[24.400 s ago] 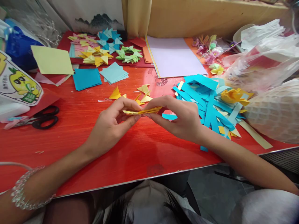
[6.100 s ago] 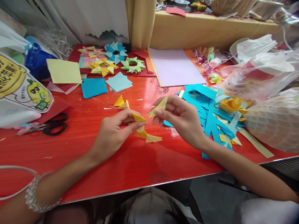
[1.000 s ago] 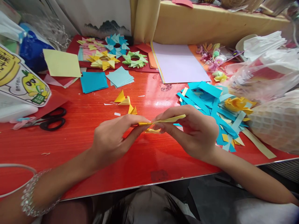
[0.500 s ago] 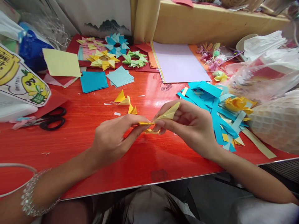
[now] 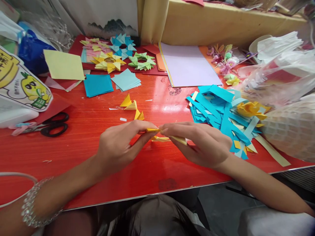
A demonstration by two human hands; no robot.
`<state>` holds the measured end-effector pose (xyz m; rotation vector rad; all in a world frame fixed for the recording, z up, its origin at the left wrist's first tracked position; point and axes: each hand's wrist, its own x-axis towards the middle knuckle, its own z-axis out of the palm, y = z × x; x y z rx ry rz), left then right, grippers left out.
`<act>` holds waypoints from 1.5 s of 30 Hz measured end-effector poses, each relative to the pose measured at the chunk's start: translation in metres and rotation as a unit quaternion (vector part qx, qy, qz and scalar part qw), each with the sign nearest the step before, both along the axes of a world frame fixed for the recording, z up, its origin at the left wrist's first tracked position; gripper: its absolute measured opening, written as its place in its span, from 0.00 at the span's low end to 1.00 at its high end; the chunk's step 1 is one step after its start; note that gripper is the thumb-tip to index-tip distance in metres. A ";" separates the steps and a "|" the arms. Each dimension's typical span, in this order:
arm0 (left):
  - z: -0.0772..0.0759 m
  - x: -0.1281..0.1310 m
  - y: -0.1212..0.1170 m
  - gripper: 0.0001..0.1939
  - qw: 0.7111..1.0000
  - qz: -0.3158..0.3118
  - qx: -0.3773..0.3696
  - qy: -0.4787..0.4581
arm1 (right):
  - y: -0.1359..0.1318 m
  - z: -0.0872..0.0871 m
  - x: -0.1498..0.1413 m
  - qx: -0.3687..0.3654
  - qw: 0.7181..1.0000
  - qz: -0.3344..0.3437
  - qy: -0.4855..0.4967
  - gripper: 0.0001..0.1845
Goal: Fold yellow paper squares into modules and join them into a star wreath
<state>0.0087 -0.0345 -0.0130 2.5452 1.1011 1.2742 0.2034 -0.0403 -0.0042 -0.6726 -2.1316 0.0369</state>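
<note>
My left hand (image 5: 119, 144) pinches an orange-yellow folded paper piece (image 5: 153, 130) between thumb and fingertips. Opposite it, my right hand (image 5: 205, 142) is closed on a pale yellow folded paper piece (image 5: 180, 140), mostly covered by the fingers. The fingertips of both hands nearly meet where the two pieces come together; whether one is tucked into the other is hidden. Just below hang or lie more yellow folded pieces (image 5: 159, 139), partly behind my hands. Several loose yellow and orange folded pieces (image 5: 131, 105) lie on the red table (image 5: 137, 173) beyond my left hand.
Blue paper strips (image 5: 214, 108) are heaped at right beside a white net-wrapped bundle (image 5: 290, 127). Black-handled scissors (image 5: 55, 124) lie at left. Behind are blue paper squares (image 5: 98, 86), a green paper ring (image 5: 142, 61), a yellow paper ring (image 5: 108, 62) and lilac sheets (image 5: 189, 65).
My right hand has turned over and its fingers have folded down, swinging the pale yellow piece from pointing up to pointing down. My left hand keeps its pinch in place.
</note>
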 end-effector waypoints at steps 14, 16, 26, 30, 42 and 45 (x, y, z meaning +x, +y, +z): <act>0.004 -0.001 0.001 0.03 0.988 0.013 -0.147 -0.038 | 0.011 0.003 0.003 -0.033 0.994 -0.045 -0.098 0.10; 0.004 -0.001 0.003 0.05 0.979 0.016 -0.193 -0.062 | 0.014 0.004 0.006 -0.066 0.988 -0.058 -0.127 0.15; 0.001 -0.001 0.011 0.11 0.926 -0.013 -0.374 -0.052 | 0.013 -0.014 -0.006 -0.323 0.944 -0.064 -0.004 0.20; 0.000 -0.001 0.012 0.12 0.908 -0.027 -0.416 -0.038 | 0.012 -0.022 -0.010 -0.348 0.935 -0.075 0.002 0.19; 0.002 0.001 0.018 0.13 0.868 -0.047 -0.491 -0.064 | 0.014 -0.029 -0.011 -0.303 0.943 -0.122 -0.057 0.17; 0.002 0.001 0.019 0.14 0.847 -0.036 -0.525 -0.076 | 0.015 -0.029 -0.010 -0.296 0.946 -0.116 -0.063 0.17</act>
